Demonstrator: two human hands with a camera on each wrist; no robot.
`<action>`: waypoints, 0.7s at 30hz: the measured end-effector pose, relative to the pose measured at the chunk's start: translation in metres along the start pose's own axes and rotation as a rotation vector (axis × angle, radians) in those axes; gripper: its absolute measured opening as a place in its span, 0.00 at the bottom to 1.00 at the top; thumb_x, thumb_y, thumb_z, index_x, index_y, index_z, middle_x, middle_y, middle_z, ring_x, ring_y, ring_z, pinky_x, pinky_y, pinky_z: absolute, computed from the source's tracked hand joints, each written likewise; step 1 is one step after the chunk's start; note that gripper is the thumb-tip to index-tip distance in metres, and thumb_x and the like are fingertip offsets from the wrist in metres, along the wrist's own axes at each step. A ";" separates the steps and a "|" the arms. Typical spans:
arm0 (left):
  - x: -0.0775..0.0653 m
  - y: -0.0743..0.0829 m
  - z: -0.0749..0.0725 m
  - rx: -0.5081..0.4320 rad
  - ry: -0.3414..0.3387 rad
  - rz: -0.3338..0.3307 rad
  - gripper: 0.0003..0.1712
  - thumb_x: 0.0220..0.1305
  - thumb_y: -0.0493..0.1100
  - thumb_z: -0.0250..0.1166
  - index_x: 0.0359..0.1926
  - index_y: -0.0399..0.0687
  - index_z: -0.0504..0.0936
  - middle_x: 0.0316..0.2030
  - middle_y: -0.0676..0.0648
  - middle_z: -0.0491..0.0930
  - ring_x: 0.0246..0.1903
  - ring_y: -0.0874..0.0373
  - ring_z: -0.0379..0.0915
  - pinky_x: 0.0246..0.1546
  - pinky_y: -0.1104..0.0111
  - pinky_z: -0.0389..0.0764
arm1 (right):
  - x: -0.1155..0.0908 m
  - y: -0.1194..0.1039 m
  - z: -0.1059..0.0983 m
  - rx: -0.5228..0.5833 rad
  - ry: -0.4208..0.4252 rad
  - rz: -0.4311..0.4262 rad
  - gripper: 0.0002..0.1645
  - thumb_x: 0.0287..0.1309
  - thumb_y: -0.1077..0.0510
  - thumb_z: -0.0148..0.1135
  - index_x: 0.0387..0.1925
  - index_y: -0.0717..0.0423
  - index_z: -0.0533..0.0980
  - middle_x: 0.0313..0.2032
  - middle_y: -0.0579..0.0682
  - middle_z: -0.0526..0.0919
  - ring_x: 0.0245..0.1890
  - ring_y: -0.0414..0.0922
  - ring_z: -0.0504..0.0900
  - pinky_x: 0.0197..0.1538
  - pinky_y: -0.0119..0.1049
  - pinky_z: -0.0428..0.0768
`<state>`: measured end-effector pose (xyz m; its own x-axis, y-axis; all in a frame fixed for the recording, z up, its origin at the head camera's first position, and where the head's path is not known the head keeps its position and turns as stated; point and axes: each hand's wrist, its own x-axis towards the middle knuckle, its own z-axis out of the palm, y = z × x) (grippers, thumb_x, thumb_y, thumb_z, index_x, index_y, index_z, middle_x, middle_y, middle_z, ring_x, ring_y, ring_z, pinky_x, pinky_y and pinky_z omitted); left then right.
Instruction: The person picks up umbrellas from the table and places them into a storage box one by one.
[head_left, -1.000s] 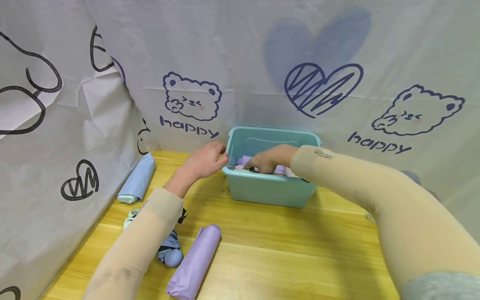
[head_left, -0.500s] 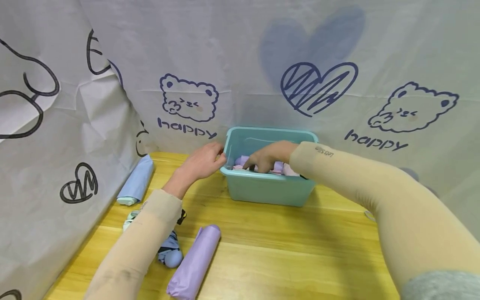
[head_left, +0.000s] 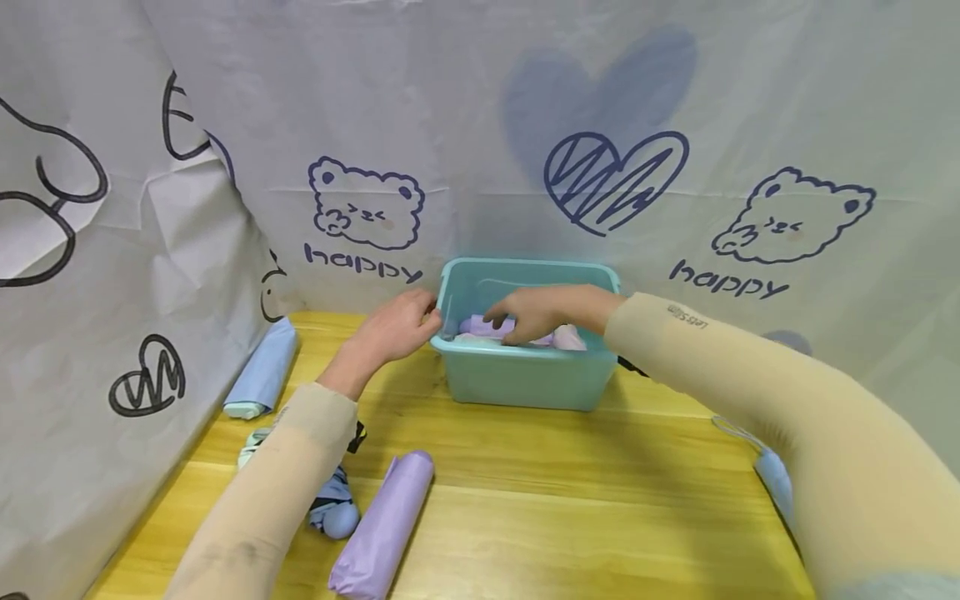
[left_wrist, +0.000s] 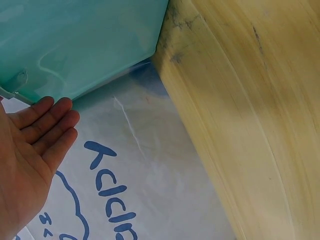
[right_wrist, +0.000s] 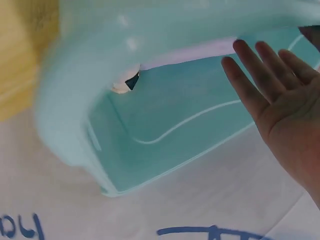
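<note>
A teal plastic bin [head_left: 525, 379] stands against the backdrop, with a purple rolled bundle [head_left: 480, 326] and pale pink items [head_left: 568, 338] inside. My right hand [head_left: 536, 312] reaches over the front rim, fingers spread and slightly bent, above those contents. The right wrist view shows the same hand [right_wrist: 285, 95] with straight fingers, holding nothing. At the bin's left rim is my left hand [head_left: 393, 325], thumb right at the edge. From the left wrist, its fingers [left_wrist: 52, 122] look extended along the outer wall. Part of the contents is hidden by the front wall.
A lavender rolled umbrella-like bundle [head_left: 386, 521] lies front left, beside a blue and black one [head_left: 333, 508]. A light blue roll [head_left: 262, 367] lies by the left backdrop, a pale green item [head_left: 251, 446] near my left sleeve. Another blue roll [head_left: 775, 479] is at right, partly behind my arm.
My right hand has risen from among the bin's contents and its fingers have spread, showing more of the purple bundle. The left hand stays at the rim. The head view has shifted slightly.
</note>
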<state>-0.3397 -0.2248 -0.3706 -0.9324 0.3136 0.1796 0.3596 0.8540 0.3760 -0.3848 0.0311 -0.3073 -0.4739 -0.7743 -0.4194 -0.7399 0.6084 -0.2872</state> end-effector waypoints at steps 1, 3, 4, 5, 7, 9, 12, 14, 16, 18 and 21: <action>0.000 0.000 0.001 -0.001 0.001 0.001 0.22 0.73 0.50 0.49 0.53 0.42 0.80 0.50 0.44 0.81 0.45 0.49 0.77 0.49 0.54 0.80 | -0.004 0.000 0.002 0.001 0.035 -0.011 0.36 0.74 0.54 0.56 0.77 0.60 0.63 0.71 0.58 0.73 0.69 0.55 0.73 0.71 0.50 0.70; 0.000 -0.001 0.002 -0.001 0.005 0.003 0.22 0.73 0.50 0.49 0.53 0.42 0.80 0.49 0.44 0.81 0.44 0.49 0.77 0.49 0.54 0.80 | -0.011 0.002 0.006 0.013 0.104 -0.024 0.35 0.74 0.54 0.57 0.76 0.62 0.64 0.70 0.59 0.74 0.66 0.55 0.77 0.70 0.50 0.72; 0.000 -0.001 0.002 -0.006 0.007 0.001 0.21 0.73 0.50 0.49 0.53 0.42 0.80 0.50 0.44 0.81 0.44 0.50 0.77 0.49 0.54 0.80 | -0.015 0.002 0.008 0.021 0.139 -0.027 0.35 0.74 0.53 0.58 0.76 0.62 0.64 0.70 0.59 0.74 0.64 0.55 0.79 0.69 0.50 0.73; 0.000 -0.001 0.002 -0.008 0.009 0.000 0.21 0.73 0.50 0.50 0.53 0.42 0.80 0.49 0.44 0.81 0.44 0.49 0.76 0.48 0.54 0.80 | -0.019 0.003 0.011 0.029 0.172 -0.026 0.35 0.74 0.52 0.58 0.76 0.61 0.65 0.71 0.58 0.73 0.63 0.55 0.80 0.69 0.51 0.73; 0.000 -0.002 0.002 -0.013 0.008 -0.004 0.20 0.73 0.50 0.50 0.52 0.42 0.80 0.48 0.44 0.81 0.43 0.49 0.76 0.47 0.54 0.80 | -0.027 0.003 0.016 0.036 0.244 -0.030 0.34 0.74 0.51 0.58 0.75 0.60 0.66 0.71 0.58 0.73 0.64 0.55 0.79 0.69 0.51 0.73; 0.001 -0.002 0.001 -0.018 0.008 -0.006 0.18 0.73 0.50 0.50 0.50 0.43 0.79 0.46 0.44 0.81 0.41 0.49 0.75 0.45 0.55 0.79 | -0.034 0.005 0.022 0.031 0.320 -0.036 0.34 0.74 0.50 0.59 0.75 0.59 0.67 0.71 0.57 0.73 0.65 0.56 0.78 0.69 0.52 0.72; 0.001 -0.003 0.000 -0.015 0.007 -0.007 0.17 0.72 0.50 0.49 0.47 0.45 0.78 0.43 0.46 0.79 0.39 0.49 0.73 0.41 0.57 0.77 | -0.047 0.003 0.032 0.001 0.427 -0.032 0.34 0.73 0.49 0.61 0.74 0.59 0.68 0.71 0.57 0.72 0.67 0.57 0.76 0.70 0.54 0.71; 0.000 -0.003 0.001 -0.013 0.008 -0.004 0.17 0.72 0.51 0.48 0.45 0.45 0.78 0.42 0.46 0.78 0.38 0.50 0.73 0.40 0.57 0.76 | -0.055 0.001 0.040 -0.026 0.490 -0.014 0.35 0.73 0.47 0.61 0.74 0.58 0.69 0.72 0.57 0.72 0.69 0.58 0.74 0.70 0.55 0.71; 0.000 -0.002 0.001 -0.012 0.012 -0.004 0.17 0.72 0.51 0.48 0.45 0.46 0.78 0.41 0.46 0.78 0.38 0.50 0.73 0.39 0.57 0.76 | -0.065 -0.001 0.049 -0.033 0.550 0.004 0.35 0.73 0.46 0.60 0.74 0.56 0.69 0.72 0.56 0.72 0.71 0.57 0.71 0.70 0.56 0.70; -0.001 -0.001 0.002 -0.014 0.016 -0.004 0.17 0.72 0.51 0.48 0.45 0.45 0.78 0.42 0.46 0.78 0.38 0.50 0.72 0.39 0.57 0.76 | -0.074 -0.003 0.059 -0.025 0.611 0.018 0.34 0.74 0.45 0.59 0.74 0.54 0.69 0.73 0.56 0.71 0.72 0.56 0.70 0.71 0.56 0.70; -0.001 0.001 0.003 -0.013 0.020 -0.003 0.17 0.72 0.51 0.48 0.45 0.46 0.78 0.42 0.46 0.78 0.38 0.50 0.72 0.39 0.57 0.76 | -0.085 -0.002 0.074 -0.011 0.694 0.019 0.35 0.74 0.45 0.59 0.74 0.55 0.68 0.73 0.56 0.71 0.73 0.56 0.69 0.71 0.56 0.69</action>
<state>-0.3388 -0.2232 -0.3736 -0.9326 0.3026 0.1968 0.3575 0.8493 0.3885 -0.3074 0.1088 -0.3345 -0.6801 -0.6980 0.2244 -0.7313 0.6240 -0.2753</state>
